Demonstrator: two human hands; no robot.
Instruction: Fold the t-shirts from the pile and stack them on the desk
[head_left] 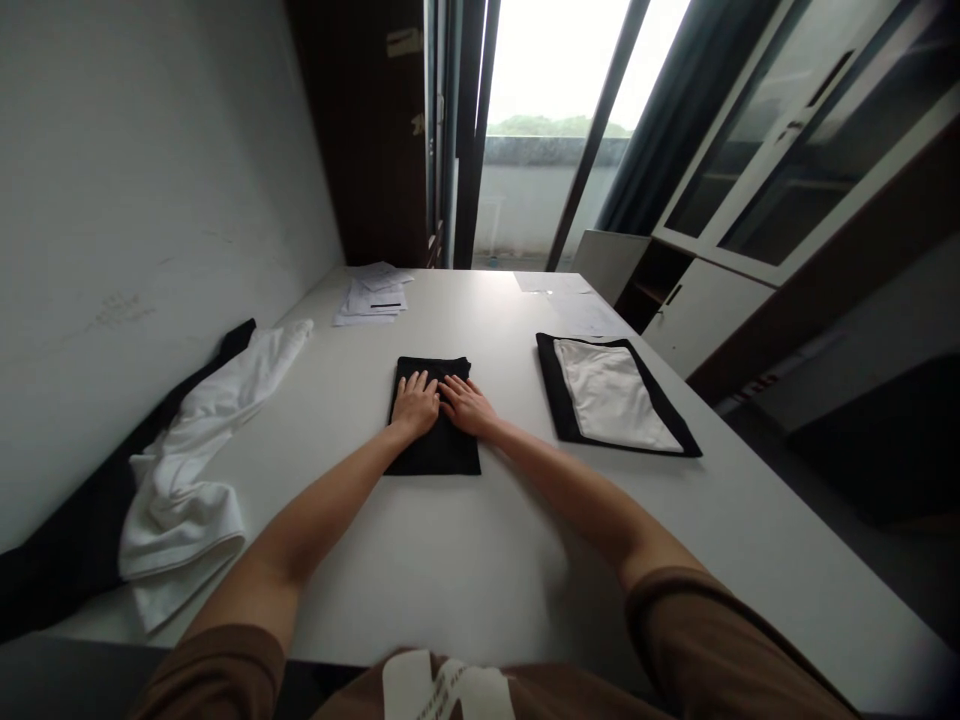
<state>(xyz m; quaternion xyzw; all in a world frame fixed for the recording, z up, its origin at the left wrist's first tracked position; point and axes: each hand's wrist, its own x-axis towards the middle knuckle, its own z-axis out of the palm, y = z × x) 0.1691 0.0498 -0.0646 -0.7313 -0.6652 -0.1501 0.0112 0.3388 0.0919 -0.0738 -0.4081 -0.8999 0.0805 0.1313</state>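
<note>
A folded black cloth [442, 447] lies in the middle of the white table [465, 560]. Both of my hands rest flat on top of it, side by side. My left hand [415, 402] has its fingers stretched out on the cloth's left half. My right hand [465, 403] lies flat beside it with fingers spread, nearly touching the left. Neither hand grips anything.
To the right lies a stack of folded cloths [613, 396], white on black. A crumpled white garment [202, 450] and a dark cloth [82, 540] lie along the left wall. Papers [373, 295] sit at the far end near the window. Cabinets [750, 200] stand on the right.
</note>
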